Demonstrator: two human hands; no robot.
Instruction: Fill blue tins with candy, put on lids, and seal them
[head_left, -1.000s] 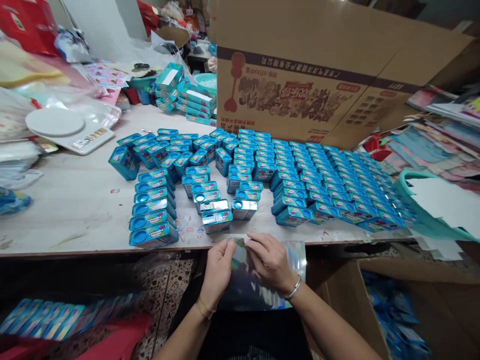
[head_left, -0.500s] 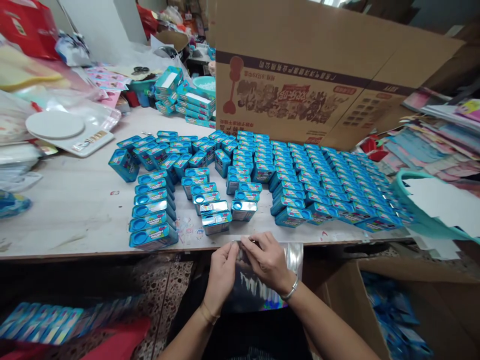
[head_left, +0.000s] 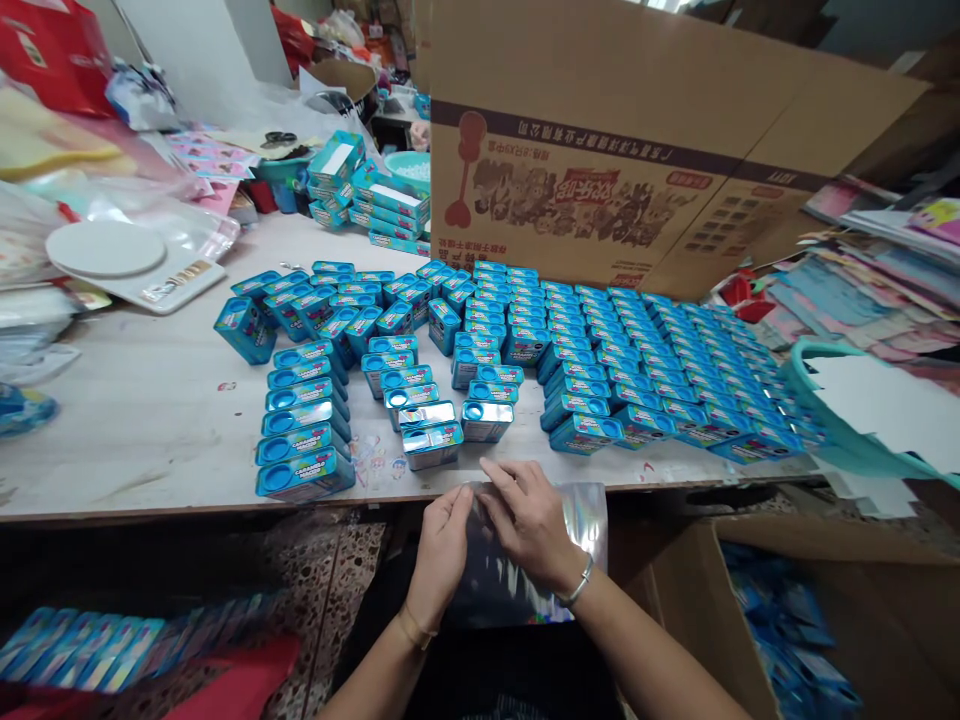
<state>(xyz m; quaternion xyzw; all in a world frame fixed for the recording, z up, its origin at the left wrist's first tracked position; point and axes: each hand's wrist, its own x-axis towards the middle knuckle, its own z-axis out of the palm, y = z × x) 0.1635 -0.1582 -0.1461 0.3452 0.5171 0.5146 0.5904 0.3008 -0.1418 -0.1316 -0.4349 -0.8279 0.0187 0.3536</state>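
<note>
A shiny, see-through plastic sheet with rainbow glints lies over my lap, just below the table's front edge. My left hand pinches its upper edge between thumb and fingertips. Over the sheet's top, my right hand has its index finger stretched forward and its thumb apart. Nothing plain shows between those right fingers. Just beyond my hands stand small blue tins; two near ones have a shiny strip across the top. A row of more blue tins stands to the left.
Packed blue tins fill the table's right half before a large cardboard sheet. A teal basin holds white paper at right. An open carton with blue packets sits below. A white scale stands left, with stacked boxes behind.
My right thumb and index finger have parted from the pinch near my left fingertips, and the index finger has lifted. My left hand keeps its pinch on the sheet.
</note>
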